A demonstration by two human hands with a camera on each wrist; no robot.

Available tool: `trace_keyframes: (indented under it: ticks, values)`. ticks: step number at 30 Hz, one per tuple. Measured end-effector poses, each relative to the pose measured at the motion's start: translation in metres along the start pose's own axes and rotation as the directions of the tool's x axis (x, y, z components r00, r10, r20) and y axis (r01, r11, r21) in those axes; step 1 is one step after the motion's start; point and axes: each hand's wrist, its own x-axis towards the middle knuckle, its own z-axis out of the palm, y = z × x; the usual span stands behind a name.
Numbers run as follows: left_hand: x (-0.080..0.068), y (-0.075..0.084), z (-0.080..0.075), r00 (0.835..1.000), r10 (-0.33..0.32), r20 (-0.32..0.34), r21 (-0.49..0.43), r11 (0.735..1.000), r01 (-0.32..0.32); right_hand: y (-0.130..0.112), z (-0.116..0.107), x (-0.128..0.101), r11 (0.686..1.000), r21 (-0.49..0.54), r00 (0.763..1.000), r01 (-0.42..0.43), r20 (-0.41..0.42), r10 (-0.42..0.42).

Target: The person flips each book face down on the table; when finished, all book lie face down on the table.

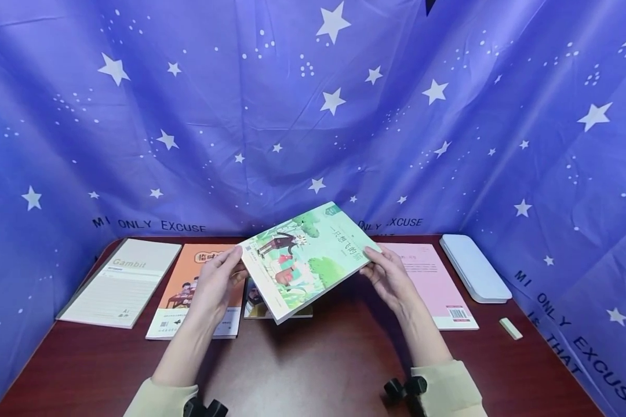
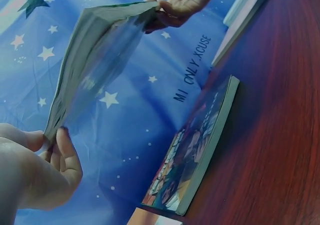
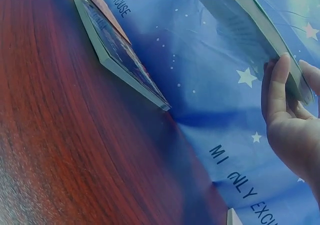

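Fingers (image 1: pixel 238 259) of the left hand (image 1: pixel 216 284) pinch the left edge of the green picture book (image 1: pixel 308 258), thumb on the cover, the others curled beneath it. Over on the other side, the right hand (image 1: pixel 391 278) grips the book's right edge the same way, fingers wrapped underneath, thumb on top. The book hangs in the air between both hands, tilted, its far right corner higher than the near left corner, well clear of the dark red tabletop (image 1: pixel 313 359). From the left wrist view, the book (image 2: pixel 95 50) shows its page edge and bows slightly between the two grips.

Right under the lifted book lies another book with a dark illustrated cover (image 1: pixel 255 304), flat on the tabletop, mostly hidden from the head view. The left wrist view shows it (image 2: pixel 192 152) lying flat, apart from the raised one.

Left of that sits an orange book (image 1: pixel 188 289), partly behind the left hand. Further left, a cream notebook marked Gambit (image 1: pixel 122 281). To the right, a pink book (image 1: pixel 435 278) lies behind the right hand. Near the right edge, a small white eraser (image 1: pixel 510 328). Beyond it, a pale flat case (image 1: pixel 475 266). At the back, the blue star-printed cloth (image 1: pixel 313 116) walls it all in.
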Motion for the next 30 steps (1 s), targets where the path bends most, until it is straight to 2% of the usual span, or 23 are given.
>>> trace_keyframes:
  ticks: [9, 13, 19, 30]
  values:
    - [-0.0008, 0.0057, 0.0009, 1.0, 0.017, -0.012, 0.083, 0.996, -0.016, -0.0009, 0.0001, 0.0009, 0.998, -0.064, 0.995, -0.018, -0.096, 0.012]
    - [-0.0023, 0.0071, 0.0005, 1.0, 0.023, -0.001, 0.074, 0.997, -0.023, -0.0012, 0.0016, 0.0011, 0.992, -0.124, 0.993, -0.015, -0.114, 0.0]
    - [-0.0038, 0.0069, -0.0005, 1.0, 0.021, 0.008, 0.056, 0.998, -0.022, -0.0024, 0.0006, 0.0011, 0.982, -0.19, 0.996, 0.014, -0.087, -0.031]
    - [-0.0027, 0.007, 0.0003, 0.998, 0.053, 0.015, 0.04, 0.998, -0.054, -0.0028, 0.0013, 0.0013, 0.984, -0.171, 0.994, 0.059, -0.085, -0.074]
